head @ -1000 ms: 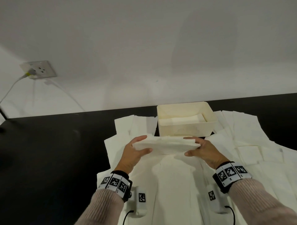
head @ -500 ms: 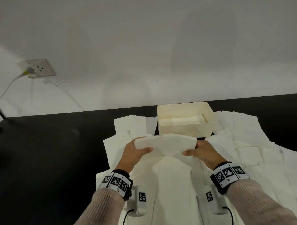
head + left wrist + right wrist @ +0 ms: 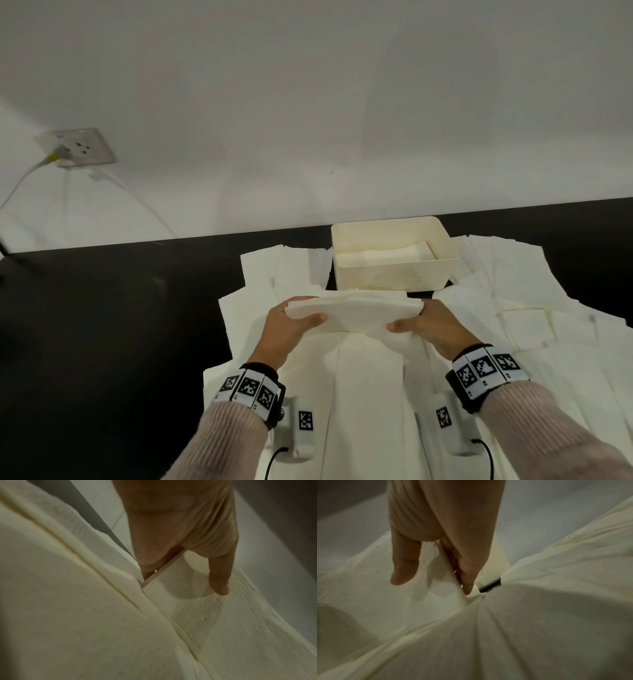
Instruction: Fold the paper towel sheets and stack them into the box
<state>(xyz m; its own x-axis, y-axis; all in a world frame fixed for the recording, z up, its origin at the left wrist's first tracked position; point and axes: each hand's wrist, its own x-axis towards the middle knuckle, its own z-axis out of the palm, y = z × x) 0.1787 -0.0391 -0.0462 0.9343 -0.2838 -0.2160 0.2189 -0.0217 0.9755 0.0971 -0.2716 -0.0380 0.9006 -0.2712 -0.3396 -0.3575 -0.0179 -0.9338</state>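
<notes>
Just short of the box point(image 3: 394, 277), above the spread of loose sheets point(image 3: 370, 394): a folded sheet point(image 3: 352, 311) held level between both hands, clear of the table point(image 3: 102, 325). Left hand point(image 3: 284, 329) pinching the sheet's left end, thumb on top, fingers underneath; same grip confirmed from the left wrist, thumb point(image 3: 219, 580) pressing the embossed top face, the folded edge tucked between thumb and fingers. Right hand point(image 3: 435, 325) mirroring it at the right end, thumb point(image 3: 404, 563) over, fingers below. Sheet bowing slightly upward through the middle, several layers thick at the edges.

Progress, judging by the layout: early. Inside the box, a low layer of white paper point(image 3: 394, 255) already lying on the floor, probably one or a few folded sheets; exact count impossible to tell. Walls mostly bare above it, so plenty of room left. Current sheet apparently folded and ready, needing only a short carry forward over the near wall and a flat release on top of that layer.

Left to do: nearly everything. Unfolded sheets covering the table on both sides of the box and toward the near edge, overlapping, number unclear. Each one yet to be lifted, folded, stacked.
</notes>
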